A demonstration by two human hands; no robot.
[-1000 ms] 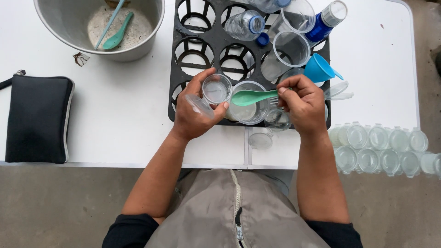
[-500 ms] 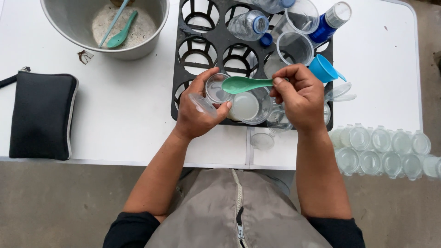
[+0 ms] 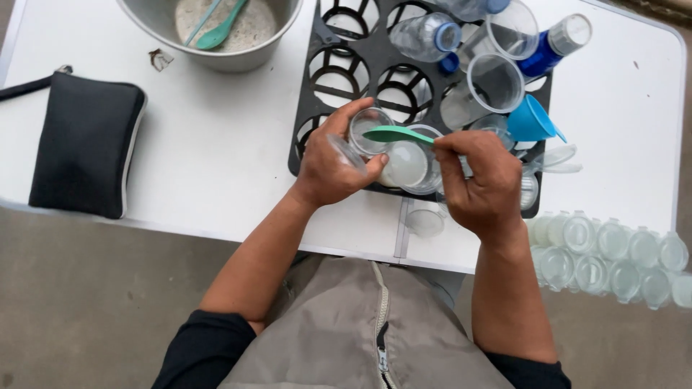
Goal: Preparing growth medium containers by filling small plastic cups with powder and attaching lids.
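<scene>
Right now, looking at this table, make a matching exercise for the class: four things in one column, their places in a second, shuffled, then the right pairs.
Things:
1. green spoon
2. small clear cup
3. black pouch
4. blue funnel

Places:
A. at the table's left edge
B. in the left hand
C. in the right hand
D. on the black rack, right side

Pairs: 1-C, 2-B, 3-A, 4-D
</scene>
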